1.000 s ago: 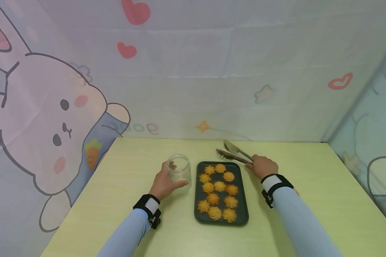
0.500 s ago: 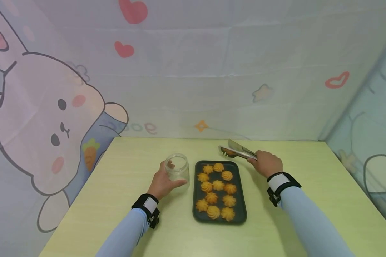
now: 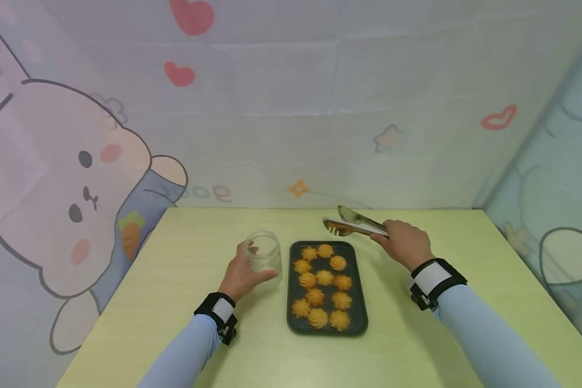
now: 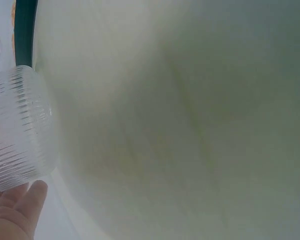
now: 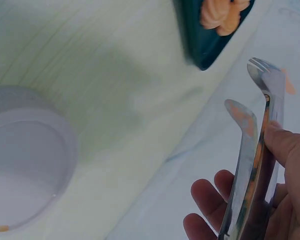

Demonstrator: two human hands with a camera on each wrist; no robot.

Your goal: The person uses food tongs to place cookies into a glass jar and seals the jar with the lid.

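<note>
In the head view my left hand (image 3: 244, 275) holds a clear ribbed jar (image 3: 263, 256) that has no lid on, thumb on its near side and fingers round its left. The left wrist view shows the ribbed wall of this jar (image 4: 20, 125) above the fingertips. My right hand (image 3: 408, 243) grips metal tongs (image 3: 361, 223), their two arms apart and nothing between the tips. The right wrist view has the thumb pressed on one arm of the tongs (image 5: 255, 165). Between the hands lies a dark baking tray (image 3: 295, 318) with several golden piped cookies (image 3: 325, 277).
A pale round object (image 5: 27, 165) sits on the table in the right wrist view; my right forearm mostly hides it in the head view. The light yellow table (image 3: 199, 231) ends at a printed cloth backdrop (image 3: 291, 134) with a rabbit and hearts.
The right hand has risen a little and shifted right relative to the tray, with the tongs in its grip. The whole scene drifts slightly left in view. The left hand stays on the jar.
</note>
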